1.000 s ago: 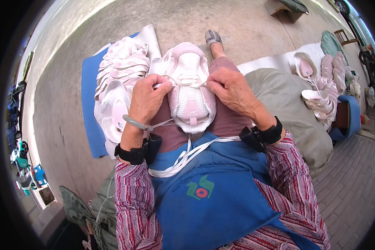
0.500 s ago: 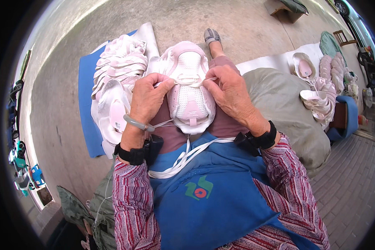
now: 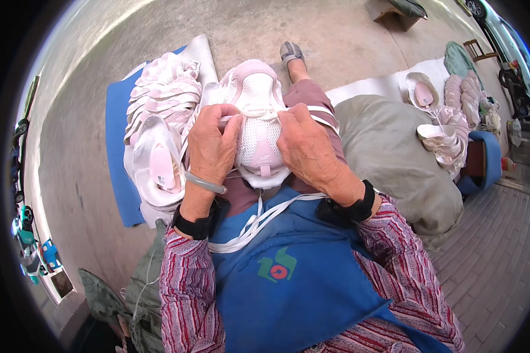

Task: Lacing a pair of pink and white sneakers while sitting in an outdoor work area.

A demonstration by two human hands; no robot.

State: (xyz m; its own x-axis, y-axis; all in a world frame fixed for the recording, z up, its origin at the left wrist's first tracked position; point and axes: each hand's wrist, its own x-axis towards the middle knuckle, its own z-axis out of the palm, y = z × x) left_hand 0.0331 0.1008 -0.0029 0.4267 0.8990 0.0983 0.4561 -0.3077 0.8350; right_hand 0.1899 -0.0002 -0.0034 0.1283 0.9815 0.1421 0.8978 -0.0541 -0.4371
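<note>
A pink and white shoe upper (image 3: 258,85) rests on my lap, its mesh tongue (image 3: 259,141) toward me. Across its middle runs a white shoelace (image 3: 258,113). My left hand (image 3: 214,141) pinches the lace at the left edge of the upper. At the opposite edge my right hand (image 3: 306,144) is closed on the lace too, its fingertips partly hidden. From the right hand a loose length of lace trails over my right thigh. More white laces (image 3: 250,232) lie across my blue apron (image 3: 288,306).
Left of my lap, a stack of shoe uppers (image 3: 162,94) lies on a blue sheet (image 3: 119,153). A large grey-green cloth bundle (image 3: 394,159) sits at my right. Beyond it are more uppers (image 3: 444,138) and a blue chair (image 3: 486,159). A box (image 3: 394,17) stands far ahead.
Both hands have turned more knuckles-up and sit closer against the upper. A lace end now lies across my right thigh. The whole view has shifted slightly.
</note>
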